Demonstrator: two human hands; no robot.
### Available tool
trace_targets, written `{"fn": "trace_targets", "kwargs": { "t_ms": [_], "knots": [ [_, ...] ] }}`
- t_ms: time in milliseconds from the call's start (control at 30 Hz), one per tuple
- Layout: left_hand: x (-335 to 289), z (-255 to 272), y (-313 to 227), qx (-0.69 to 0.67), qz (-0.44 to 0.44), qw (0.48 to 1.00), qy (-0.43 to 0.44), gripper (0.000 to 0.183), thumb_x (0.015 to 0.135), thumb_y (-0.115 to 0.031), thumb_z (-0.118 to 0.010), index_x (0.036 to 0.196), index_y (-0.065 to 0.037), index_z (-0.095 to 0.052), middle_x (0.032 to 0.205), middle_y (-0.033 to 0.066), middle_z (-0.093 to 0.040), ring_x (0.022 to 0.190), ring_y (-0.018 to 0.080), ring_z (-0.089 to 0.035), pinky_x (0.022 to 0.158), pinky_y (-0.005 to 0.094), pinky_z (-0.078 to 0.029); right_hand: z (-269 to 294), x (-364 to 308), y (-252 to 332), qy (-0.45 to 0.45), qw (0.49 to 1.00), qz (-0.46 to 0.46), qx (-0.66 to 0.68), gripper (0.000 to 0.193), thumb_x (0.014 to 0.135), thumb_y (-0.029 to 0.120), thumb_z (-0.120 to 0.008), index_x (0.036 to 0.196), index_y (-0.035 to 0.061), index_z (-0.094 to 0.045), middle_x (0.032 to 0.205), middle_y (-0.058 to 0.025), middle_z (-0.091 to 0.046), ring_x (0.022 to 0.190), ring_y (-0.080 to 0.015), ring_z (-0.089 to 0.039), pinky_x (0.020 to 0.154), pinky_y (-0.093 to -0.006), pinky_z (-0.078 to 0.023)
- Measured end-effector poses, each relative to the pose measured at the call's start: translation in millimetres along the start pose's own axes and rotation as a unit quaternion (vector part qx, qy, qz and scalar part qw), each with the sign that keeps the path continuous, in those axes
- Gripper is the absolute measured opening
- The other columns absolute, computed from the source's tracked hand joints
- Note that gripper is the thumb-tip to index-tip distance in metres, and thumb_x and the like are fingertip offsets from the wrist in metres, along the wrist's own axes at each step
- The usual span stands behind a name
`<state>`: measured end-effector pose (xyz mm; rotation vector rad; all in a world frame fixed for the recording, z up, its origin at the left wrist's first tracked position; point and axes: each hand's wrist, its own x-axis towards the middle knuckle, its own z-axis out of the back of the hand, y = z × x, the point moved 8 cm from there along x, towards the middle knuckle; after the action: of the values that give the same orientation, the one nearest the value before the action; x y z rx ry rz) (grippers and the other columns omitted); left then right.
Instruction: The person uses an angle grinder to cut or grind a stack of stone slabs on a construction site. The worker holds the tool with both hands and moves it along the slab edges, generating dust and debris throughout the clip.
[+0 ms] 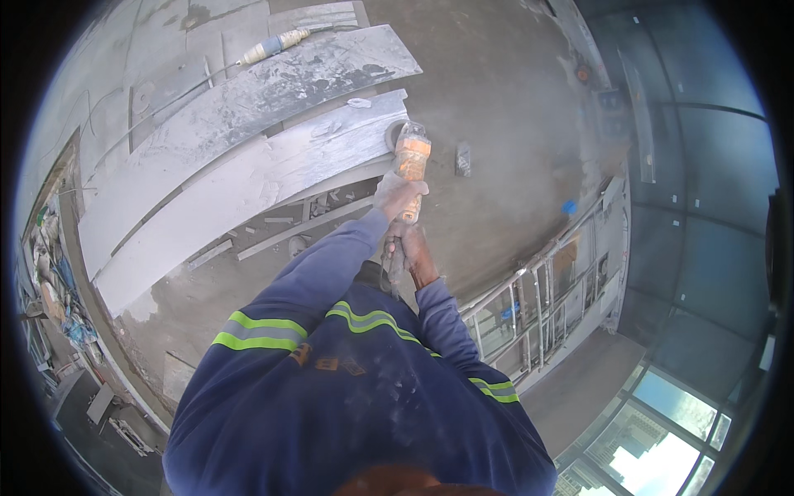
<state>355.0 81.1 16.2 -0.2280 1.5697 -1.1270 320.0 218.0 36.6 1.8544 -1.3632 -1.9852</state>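
An orange, dust-covered angle grinder (pixel 411 157) is held in front of my body, its head pointing away from me. My left hand (pixel 401 195) is closed around the grinder's body. Nearer to me, my right hand (pixel 413 250) is closed at its rear end, where a grey cord seems to hang down; the exact grip is partly hidden. The grinder's disc (pixel 396 134) is at the right end of a long pale stone slab (pixel 331 132), apparently touching its edge. Pale dust hangs in the air to the right.
Another long slab (pixel 331 66) lies beyond, with a white cable connector (pixel 273 47) on it. Stone offcuts (pixel 306 217) lie on the floor below the slabs. To the right are a small block (pixel 463 159) and a metal ladder-like frame (pixel 538 289). Mixed debris (pixel 62 298) is at far left.
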Motion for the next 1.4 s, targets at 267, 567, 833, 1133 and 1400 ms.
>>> {"fn": "trace_targets", "kwargs": {
  "t_ms": [267, 567, 833, 1133, 1400],
  "knots": [
    [4.4, -7.8, -9.1, -0.029, -0.003, 1.0, 0.001, 0.052, 0.07, -0.035, -0.086, 0.106, 0.001, -0.077, 0.1, 0.017, -0.079, 0.094, 0.0276, -0.078, 0.084, 0.0402, -0.06, 11.9, 7.1, 12.5, -0.005, 0.999, -0.002, -0.042, 0.008, 0.083, 0.012, -0.067, 0.081, 0.0051, -0.066, 0.064, -0.0044, -0.058, 0.048, -0.0158, -0.056, 0.044, -0.035, -0.049],
    [6.8, -5.5, -6.5, -0.015, -0.02, 0.999, -0.037, 0.052, 0.071, -0.035, -0.087, 0.106, 0.002, -0.077, 0.095, 0.0146, -0.079, 0.086, 0.0254, -0.078, 0.079, 0.0372, -0.06, 17.8, 19.0, -0.4, -0.008, 0.999, -0.009, -0.049, 0.007, 0.083, 0.012, -0.067, 0.081, 0.0056, -0.065, 0.066, -0.0043, -0.059, 0.049, -0.0158, -0.057, 0.044, -0.0352, -0.048],
    [25.8, -6.6, -6.2, -0.051, -0.033, 0.998, -0.011, 0.057, 0.07, -0.033, -0.087, 0.113, 0.003, -0.074, 0.097, 0.0155, -0.078, 0.088, 0.0266, -0.077, 0.081, 0.0391, -0.06, 7.9, 23.0, 15.0, -0.022, 0.999, 0.012, -0.048, 0.008, 0.08, 0.009, -0.066, 0.079, 0.002, -0.064, 0.065, -0.0056, -0.058, 0.048, -0.017, -0.055, 0.044, -0.0358, -0.047],
    [-14.9, 2.1, -25.9, -0.068, -0.022, 0.997, 0.03, 0.059, 0.07, -0.036, -0.087, 0.113, 0.003, -0.075, 0.102, 0.0181, -0.078, 0.094, 0.0284, -0.078, 0.083, 0.0398, -0.06, 15.2, 11.7, 7.0, -0.056, 0.995, 0.022, -0.076, 0.007, 0.081, 0.008, -0.066, 0.081, 0.0008, -0.066, 0.066, -0.007, -0.06, 0.048, -0.0177, -0.058, 0.042, -0.0353, -0.046],
    [5.0, 0.4, 11.7, -0.029, -0.02, 0.999, 0.013, 0.057, 0.072, -0.037, -0.087, 0.113, 0.001, -0.076, 0.103, 0.017, -0.079, 0.094, 0.0276, -0.078, 0.084, 0.04, -0.06, 7.1, 13.0, -11.2, -0.032, 0.996, 0.02, -0.085, 0.008, 0.082, 0.01, -0.068, 0.081, 0.0017, -0.067, 0.066, -0.0058, -0.061, 0.048, -0.0171, -0.057, 0.043, -0.0351, -0.044]
  ]
}}
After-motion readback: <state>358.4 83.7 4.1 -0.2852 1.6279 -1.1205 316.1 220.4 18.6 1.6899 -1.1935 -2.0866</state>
